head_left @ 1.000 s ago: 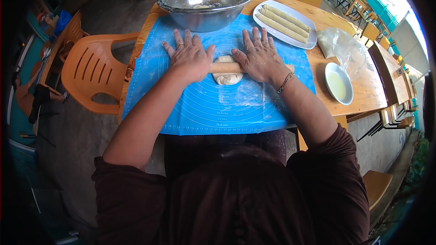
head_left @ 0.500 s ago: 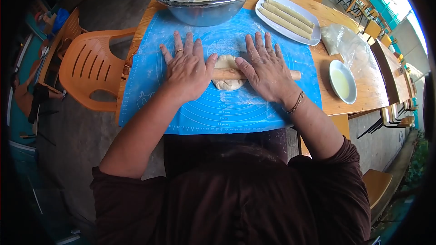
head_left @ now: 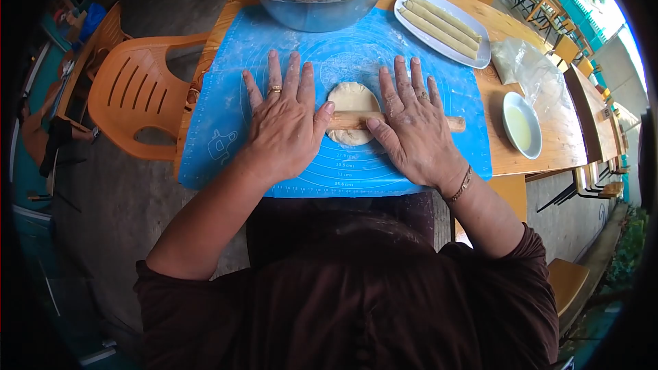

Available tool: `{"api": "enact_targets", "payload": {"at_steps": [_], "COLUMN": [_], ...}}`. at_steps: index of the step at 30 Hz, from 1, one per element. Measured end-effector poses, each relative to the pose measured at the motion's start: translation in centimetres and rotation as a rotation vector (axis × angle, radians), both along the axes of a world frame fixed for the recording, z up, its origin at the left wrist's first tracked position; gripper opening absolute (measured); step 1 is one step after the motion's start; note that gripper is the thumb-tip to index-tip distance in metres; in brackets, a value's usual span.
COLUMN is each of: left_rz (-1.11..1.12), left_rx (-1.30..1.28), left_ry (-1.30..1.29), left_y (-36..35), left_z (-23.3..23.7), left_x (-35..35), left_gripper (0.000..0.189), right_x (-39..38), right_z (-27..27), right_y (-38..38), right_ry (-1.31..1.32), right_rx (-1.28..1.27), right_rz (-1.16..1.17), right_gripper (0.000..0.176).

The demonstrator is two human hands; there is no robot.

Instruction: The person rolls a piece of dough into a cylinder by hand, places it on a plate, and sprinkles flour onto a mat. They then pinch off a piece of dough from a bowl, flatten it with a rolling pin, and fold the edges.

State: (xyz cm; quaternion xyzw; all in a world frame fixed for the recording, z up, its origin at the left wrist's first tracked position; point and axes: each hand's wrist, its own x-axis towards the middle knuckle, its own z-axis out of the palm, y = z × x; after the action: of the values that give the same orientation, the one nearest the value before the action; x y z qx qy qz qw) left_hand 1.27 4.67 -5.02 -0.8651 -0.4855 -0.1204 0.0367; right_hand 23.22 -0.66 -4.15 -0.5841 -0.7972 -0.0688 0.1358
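A wooden rolling pin (head_left: pixel 351 120) lies across a flattened round of pale dough (head_left: pixel 352 98) on the blue measuring mat (head_left: pixel 301 175). My left hand (head_left: pixel 283 116) rests flat on the pin's left part, fingers spread and thumb beside the dough. On the right part, my right hand (head_left: pixel 418 120) lies with fingers stretched out and its thumb on the pin near the dough's edge. The pin's right end sticks out past this hand; its left end is hidden under the left one. Flour dusts the mat and both hands.
A large steel bowl (head_left: pixel 319 10) stands at the back. Right of it, a white oval plate (head_left: pixel 479 60) bears several rolled dough sticks (head_left: pixel 445 20). A plastic bag (head_left: pixel 531 72) and a small bowl of yellowish liquid (head_left: pixel 522 127) sit on the right. An orange chair (head_left: pixel 133 96) stands left.
Both hands have come slightly nearer to me relative to the mat, with the rolling pin under them. The dough round looks longer, and more of it shows beyond the pin. The camera view has shifted slightly.
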Motion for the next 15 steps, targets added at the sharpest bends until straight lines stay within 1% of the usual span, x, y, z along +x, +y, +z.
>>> {"api": "enact_targets", "payload": {"at_steps": [1, 8, 11, 13, 15], "left_rz": [-0.038, -0.077, -0.097, -0.082, -0.096], "left_rx": [0.044, 0.044, 0.058, 0.025, 0.022], "left_ry": [-0.027, -0.049, -0.031, 0.024, 0.017], "left_y": [-0.2, -1.7, -2.5, -3.2, -3.6], "left_z": [-0.3, -0.1, 0.1, 0.4, 0.3], "left_x": [-0.1, -0.6, -0.8, -0.9, -1.1], "left_gripper": [0.068, 0.067, 0.067, 0.065, 0.065], "right_x": [0.0, 0.0, -0.1, -0.1, -0.1], "right_z": [0.0, 0.3, 0.3, 0.3, 0.4], "right_y": [-0.3, -2.2, -3.0, -3.5, -4.0], "right_ry": [-0.017, 0.016, 0.021, 0.022, 0.028], "right_rx": [0.004, -0.026, -0.031, -0.034, -0.042], "right_rz": [0.005, 0.053, 0.062, 0.074, 0.088], "right_gripper": [0.074, 0.073, 0.073, 0.072, 0.072]}}
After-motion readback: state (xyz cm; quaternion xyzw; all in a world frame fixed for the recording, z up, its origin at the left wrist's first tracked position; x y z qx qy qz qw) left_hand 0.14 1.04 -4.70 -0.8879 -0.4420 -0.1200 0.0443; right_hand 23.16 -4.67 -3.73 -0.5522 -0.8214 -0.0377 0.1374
